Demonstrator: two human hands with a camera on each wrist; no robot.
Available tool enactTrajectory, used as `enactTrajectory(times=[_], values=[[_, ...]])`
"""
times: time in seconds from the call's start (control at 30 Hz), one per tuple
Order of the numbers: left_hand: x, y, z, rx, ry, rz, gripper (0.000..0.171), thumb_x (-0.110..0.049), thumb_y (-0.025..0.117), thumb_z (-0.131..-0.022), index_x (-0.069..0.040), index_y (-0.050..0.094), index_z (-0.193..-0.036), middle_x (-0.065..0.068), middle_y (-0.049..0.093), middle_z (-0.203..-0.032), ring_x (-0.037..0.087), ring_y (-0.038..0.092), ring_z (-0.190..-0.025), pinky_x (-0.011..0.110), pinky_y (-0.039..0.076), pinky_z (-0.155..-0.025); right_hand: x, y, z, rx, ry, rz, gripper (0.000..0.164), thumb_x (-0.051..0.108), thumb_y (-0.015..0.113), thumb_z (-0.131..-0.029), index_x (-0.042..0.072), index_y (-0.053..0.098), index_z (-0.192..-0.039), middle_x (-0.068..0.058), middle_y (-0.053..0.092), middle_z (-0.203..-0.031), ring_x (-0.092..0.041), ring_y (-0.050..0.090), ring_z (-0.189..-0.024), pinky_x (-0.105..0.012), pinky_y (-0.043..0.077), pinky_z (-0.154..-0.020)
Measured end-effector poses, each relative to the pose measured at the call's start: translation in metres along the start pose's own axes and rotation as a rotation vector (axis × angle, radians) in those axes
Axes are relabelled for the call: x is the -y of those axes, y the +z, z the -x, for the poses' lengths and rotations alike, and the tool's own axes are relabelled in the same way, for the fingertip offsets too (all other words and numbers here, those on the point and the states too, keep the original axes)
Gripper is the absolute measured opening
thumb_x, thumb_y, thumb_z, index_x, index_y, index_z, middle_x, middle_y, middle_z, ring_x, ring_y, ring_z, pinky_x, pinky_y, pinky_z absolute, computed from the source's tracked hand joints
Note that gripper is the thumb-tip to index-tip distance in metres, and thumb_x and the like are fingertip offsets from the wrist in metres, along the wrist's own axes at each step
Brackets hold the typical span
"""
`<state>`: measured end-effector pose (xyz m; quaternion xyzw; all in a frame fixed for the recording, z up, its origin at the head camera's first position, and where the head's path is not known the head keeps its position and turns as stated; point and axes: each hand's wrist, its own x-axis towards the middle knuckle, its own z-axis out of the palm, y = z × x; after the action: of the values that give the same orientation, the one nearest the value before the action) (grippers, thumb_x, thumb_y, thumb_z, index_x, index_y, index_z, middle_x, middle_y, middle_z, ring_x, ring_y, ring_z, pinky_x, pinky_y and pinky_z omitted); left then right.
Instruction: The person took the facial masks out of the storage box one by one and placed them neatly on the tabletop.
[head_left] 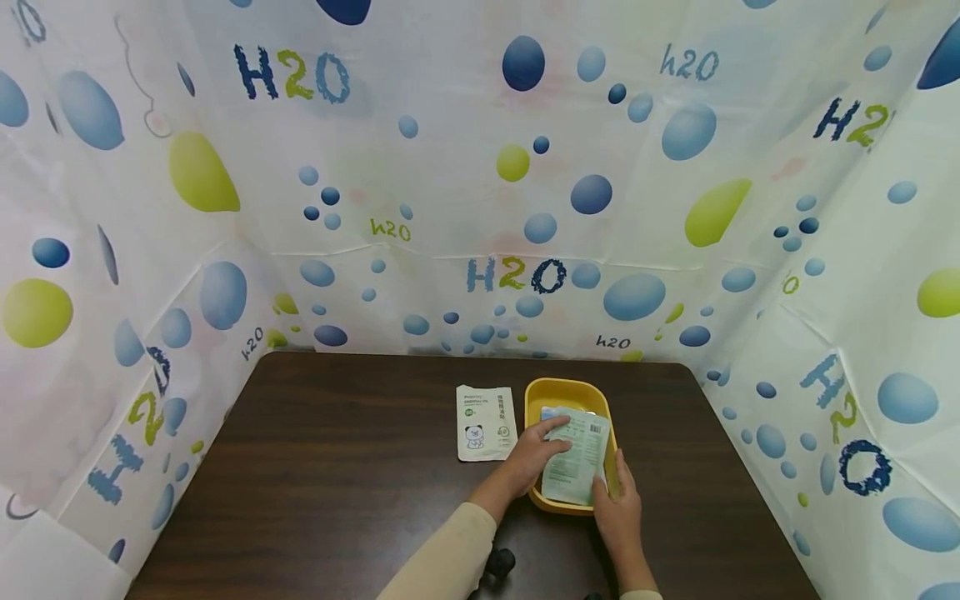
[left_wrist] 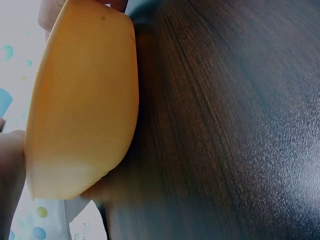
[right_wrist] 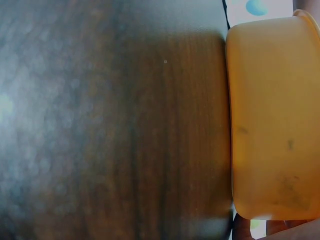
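A yellow plastic bin (head_left: 568, 390) stands on the dark wooden table, with a pale green printed packet (head_left: 576, 467) lying face up over its opening. My left hand (head_left: 534, 454) reaches across the bin's left side and holds the packet by its upper left part; some of its fingers are hidden. At the bin's right side, my right hand (head_left: 619, 504) grips the wall, fingers outside and thumb by the packet's lower right corner. Under the packet's top edge shows a bluish packet (head_left: 551, 412). Both wrist views mostly show the bin's outer wall (left_wrist: 85, 100) (right_wrist: 275, 110).
Left of the bin, a white packet (head_left: 483, 425) with a cartoon bear lies flat on the table (head_left: 337, 467). A small black object (head_left: 500, 562) sits near the front, beside the left sleeve. Patterned curtains (head_left: 450, 167) surround the table's back and sides.
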<state>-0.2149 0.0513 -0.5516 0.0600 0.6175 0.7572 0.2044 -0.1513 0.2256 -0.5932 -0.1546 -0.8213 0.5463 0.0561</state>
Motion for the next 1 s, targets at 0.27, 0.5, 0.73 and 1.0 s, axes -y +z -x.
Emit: enactTrajectory(times=[0.27,0.5,0.73,1.0], values=[[-0.003,-0.003,0.004,0.001,0.078,0.058,0.056,-0.008,0.06,-0.097,-0.008,0.048,-0.152,0.016,0.041,-0.161,0.026,0.057,-0.13,0.037,0.053,-0.102,-0.002,0.003,0.0,-0.013,-0.016,-0.014,0.072,0.014,0.057,-0.1,0.007,0.023,-0.162,-0.023,0.023,-0.168,-0.043,0.025,-0.154,-0.06,0.027,-0.122],[-0.006,-0.009,0.005,0.026,0.13,0.105,0.062,-0.005,0.059,-0.097,-0.009,0.041,-0.156,0.019,0.053,-0.151,0.03,0.059,-0.131,0.037,0.054,-0.103,-0.002,0.004,0.0,-0.013,-0.022,-0.034,0.072,0.013,0.057,-0.099,0.007,0.023,-0.162,-0.023,0.023,-0.168,-0.043,0.026,-0.153,-0.059,0.027,-0.122],[-0.012,-0.017,0.004,0.042,0.186,0.199,0.068,-0.002,0.059,-0.095,-0.007,0.034,-0.158,0.02,0.044,-0.158,0.029,0.051,-0.14,0.028,0.052,-0.102,-0.001,0.003,0.0,-0.016,-0.01,-0.043,0.072,0.012,0.057,-0.099,0.007,0.022,-0.162,-0.022,0.021,-0.169,-0.042,0.024,-0.155,-0.059,0.025,-0.123],[-0.016,-0.027,0.004,0.038,0.209,0.26,0.07,0.0,0.056,-0.096,-0.007,0.029,-0.16,0.019,0.037,-0.162,0.03,0.045,-0.145,0.02,0.05,-0.099,-0.004,0.004,0.0,-0.018,-0.017,-0.042,0.072,0.01,0.056,-0.099,0.006,0.022,-0.163,-0.023,0.021,-0.168,-0.043,0.025,-0.154,-0.058,0.026,-0.123]])
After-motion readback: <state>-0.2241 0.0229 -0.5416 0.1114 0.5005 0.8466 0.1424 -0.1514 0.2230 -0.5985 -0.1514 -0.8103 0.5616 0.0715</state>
